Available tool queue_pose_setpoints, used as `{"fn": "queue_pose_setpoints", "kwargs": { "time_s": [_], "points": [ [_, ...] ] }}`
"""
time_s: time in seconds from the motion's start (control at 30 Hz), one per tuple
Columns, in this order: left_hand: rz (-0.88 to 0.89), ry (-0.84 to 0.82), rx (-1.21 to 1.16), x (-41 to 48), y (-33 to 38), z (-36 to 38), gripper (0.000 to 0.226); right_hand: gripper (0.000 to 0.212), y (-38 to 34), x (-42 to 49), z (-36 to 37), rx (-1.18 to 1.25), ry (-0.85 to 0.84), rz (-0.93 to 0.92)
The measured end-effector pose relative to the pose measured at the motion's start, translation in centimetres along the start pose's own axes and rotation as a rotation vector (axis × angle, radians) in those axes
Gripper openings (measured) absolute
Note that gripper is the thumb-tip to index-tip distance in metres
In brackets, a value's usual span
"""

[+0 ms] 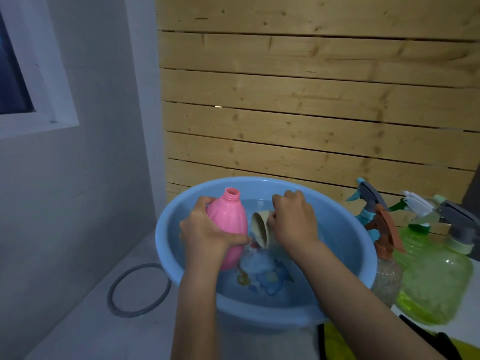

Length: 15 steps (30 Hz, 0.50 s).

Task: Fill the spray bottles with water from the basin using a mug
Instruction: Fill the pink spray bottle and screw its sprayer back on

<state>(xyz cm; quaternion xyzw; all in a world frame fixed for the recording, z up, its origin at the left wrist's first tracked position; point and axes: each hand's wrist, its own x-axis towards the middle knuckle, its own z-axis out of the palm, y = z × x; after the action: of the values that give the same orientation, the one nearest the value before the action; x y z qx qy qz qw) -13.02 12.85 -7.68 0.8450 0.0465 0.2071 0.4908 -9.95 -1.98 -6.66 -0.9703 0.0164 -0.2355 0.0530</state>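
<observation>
Listing from the near edge outward, clock positions taken from the middle of the basin.

- Yellow item (335, 341), one, at 5 o'clock by the near rim; too little shows to tell what it is.
- Basin (161, 245), one, blue plastic, round. Contents: water (327, 229) across the bottom, with a printed picture (267, 279) showing through it.
- Hands, two, both over the basin.
  - Left hand (205, 235), at 9 o'clock: fingers and thumb wrapped round the belly of the pink bottle (228, 222).
  - Right hand (293, 222), at about 12 o'clock: fingers curled on the mug (259, 229), gripping it from the far side.
- Pink bottle, one, ribbed, opaque, no cap or sprayer — tilted with its open neck pointing up and away, base low near the water. Contents cannot be seen.
- Mug, one, beige, just beside the pink bottle, tipped on its side with the mouth turned toward 9 o'clock and its lower rim at the water surface.
- Grey ring (139, 291), one, flat on the floor at 8 o'clock, outside the basin.
- Spray bottles, grouped at 3 o'clock just outside the rim. Four trigger heads counted: blue (368, 201), brown (387, 224), white-and-green (415, 203), grey (457, 216). Bodies made out: one clear bottle (387, 279), one large green bottle (436, 281); others overlap too much to count.
- Wooden slat wall (311, 100), one, behind at 12 o'clock.
- Window (26, 74), one, far off at 10 o'clock.
</observation>
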Motion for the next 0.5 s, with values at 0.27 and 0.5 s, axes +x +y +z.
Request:
{"fn": "queue_pose_setpoints", "kwargs": {
  "time_s": [0.27,0.5],
  "points": [
    [0.003,0.0,-0.024,0.0,0.0,0.0,0.086,0.014,-0.1,0.2,1.0,0.015,-0.108,-0.104],
    [-0.006,-0.006,-0.021,0.1,0.0,0.0,0.086,0.018,0.5,0.3,1.6,0.099,-0.373,-0.003]
  ]
}}
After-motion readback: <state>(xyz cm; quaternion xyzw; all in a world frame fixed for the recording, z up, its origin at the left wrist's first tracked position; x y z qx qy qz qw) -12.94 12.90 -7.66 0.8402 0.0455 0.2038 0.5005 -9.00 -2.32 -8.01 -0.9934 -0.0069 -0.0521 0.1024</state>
